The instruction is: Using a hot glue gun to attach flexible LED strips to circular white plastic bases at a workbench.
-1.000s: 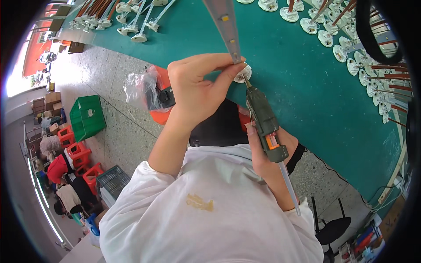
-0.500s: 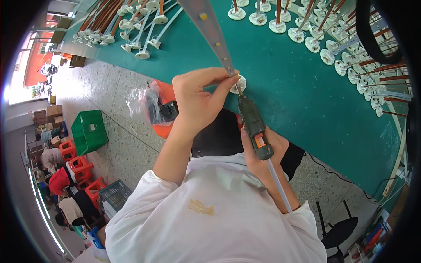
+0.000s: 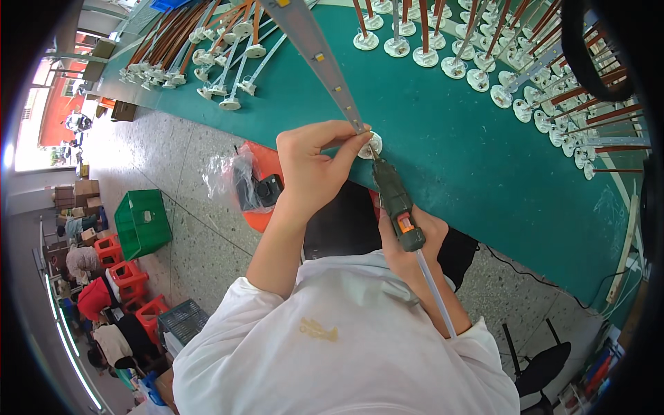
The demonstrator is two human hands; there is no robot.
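Note:
My left hand (image 3: 315,162) pinches an LED strip (image 3: 319,59) between thumb and fingers, close to its lower end. Square yellow LEDs dot the strip, which rises toward the top of the view. Its lower end meets a round white base (image 3: 374,147) on the green table, partly hidden by my fingers. In my right hand (image 3: 427,238) is a dark green glue gun (image 3: 391,190), its nozzle pointed at the base beside my left fingertips. A long translucent glue stick (image 3: 436,294) sticks out of the gun's back end.
On the green table (image 3: 477,187), many strips on round white bases stand in rows at the right (image 3: 453,68). A pile of similar pieces (image 3: 228,69) lies at the far left. An orange stool (image 3: 259,220) with a plastic bag stands by the edge; a green crate (image 3: 143,223) is on the floor.
The strip's lower end, the base and the glue gun's tip appear slightly lower and left, while the whole view has shifted a little. Both hands keep their holds.

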